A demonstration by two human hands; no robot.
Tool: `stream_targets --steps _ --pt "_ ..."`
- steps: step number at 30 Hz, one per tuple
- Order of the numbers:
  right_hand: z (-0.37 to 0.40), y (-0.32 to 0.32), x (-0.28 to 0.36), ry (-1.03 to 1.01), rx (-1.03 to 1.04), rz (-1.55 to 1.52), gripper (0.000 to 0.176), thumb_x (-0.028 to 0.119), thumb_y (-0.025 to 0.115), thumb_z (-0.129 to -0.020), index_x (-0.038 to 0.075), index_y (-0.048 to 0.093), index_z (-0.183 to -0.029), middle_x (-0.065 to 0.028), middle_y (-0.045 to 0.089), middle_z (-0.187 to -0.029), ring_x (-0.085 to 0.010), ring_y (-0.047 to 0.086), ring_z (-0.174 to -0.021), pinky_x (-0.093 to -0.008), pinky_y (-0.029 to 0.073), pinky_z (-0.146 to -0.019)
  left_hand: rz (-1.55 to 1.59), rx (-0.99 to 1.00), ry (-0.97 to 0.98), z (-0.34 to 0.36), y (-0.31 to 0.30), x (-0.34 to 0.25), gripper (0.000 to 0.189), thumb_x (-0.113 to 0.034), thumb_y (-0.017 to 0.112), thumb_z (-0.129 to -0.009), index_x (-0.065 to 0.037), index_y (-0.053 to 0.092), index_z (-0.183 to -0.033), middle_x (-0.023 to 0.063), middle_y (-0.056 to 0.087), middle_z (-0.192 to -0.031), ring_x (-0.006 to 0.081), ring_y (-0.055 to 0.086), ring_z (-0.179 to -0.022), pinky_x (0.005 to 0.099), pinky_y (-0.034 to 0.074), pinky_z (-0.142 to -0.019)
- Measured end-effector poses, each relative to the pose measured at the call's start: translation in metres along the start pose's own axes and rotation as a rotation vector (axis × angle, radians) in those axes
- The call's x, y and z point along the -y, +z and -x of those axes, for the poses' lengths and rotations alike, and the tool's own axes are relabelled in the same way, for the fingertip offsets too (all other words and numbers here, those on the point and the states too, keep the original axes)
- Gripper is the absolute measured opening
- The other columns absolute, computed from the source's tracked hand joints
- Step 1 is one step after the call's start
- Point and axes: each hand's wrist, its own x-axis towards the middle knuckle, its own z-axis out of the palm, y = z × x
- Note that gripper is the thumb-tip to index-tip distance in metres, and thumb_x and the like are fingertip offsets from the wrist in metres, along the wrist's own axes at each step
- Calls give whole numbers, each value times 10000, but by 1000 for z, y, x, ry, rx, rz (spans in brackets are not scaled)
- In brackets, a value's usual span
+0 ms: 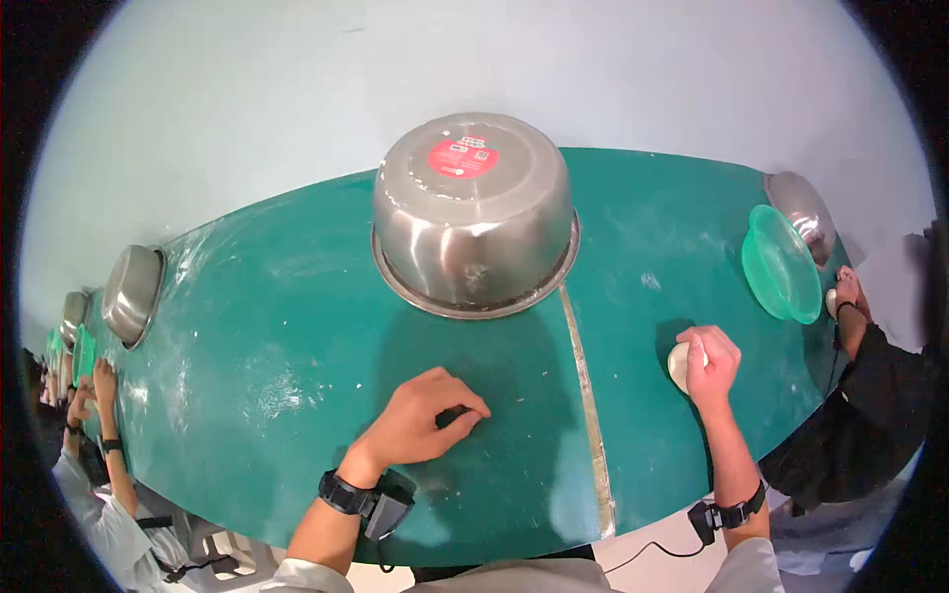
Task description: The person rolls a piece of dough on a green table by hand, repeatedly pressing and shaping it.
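Note:
Over the green table [326, 296], my left hand [427, 417] is loosely curled. The tips of its thumb and index finger come together, and no object shows in the gap between them. Off to the right, my right hand [711, 362] is wrapped around a pale, round dough ball [679, 367] at the table surface. Part of the ball is hidden by the fingers. Beyond both hands, a large steel basin [474, 232] stands upside down, a red label on its base.
A tan strip [588, 415] runs from the basin to the near edge. At right are a green plastic basin [781, 262], a steel bowl [799, 210] and another person's hand [848, 289]. Another steel bowl [130, 295] and other people's hands [103, 381] are at left.

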Motion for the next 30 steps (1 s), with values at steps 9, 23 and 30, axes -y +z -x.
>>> stream_targets --steps 9,23,30 --pt "-5 -4 4 29 34 -29 207 137 610 -915 35 739 -790 -145 715 -792 -324 699 -746 -422 539 -695 1 11 -3 2 0 -2 114 -54 738 -851 -109 760 -948 31 738 -898 253 628 -816 375 527 -757" --pt "-4 -2 5 16 57 86 204 197 625 -938 102 752 -811 -110 720 -806 -311 707 -758 -417 542 -682 -42 -10 -4 2 1 -3 82 -58 731 -858 -98 751 -927 50 731 -884 264 643 -819 387 523 -766" --pt "-1 -2 3 24 62 65 205 199 622 -944 105 760 -826 -113 730 -825 -315 717 -782 -417 550 -694 -41 -34 26 4 5 2 75 -68 718 -873 -95 751 -935 52 723 -873 255 634 -823 368 523 -756"
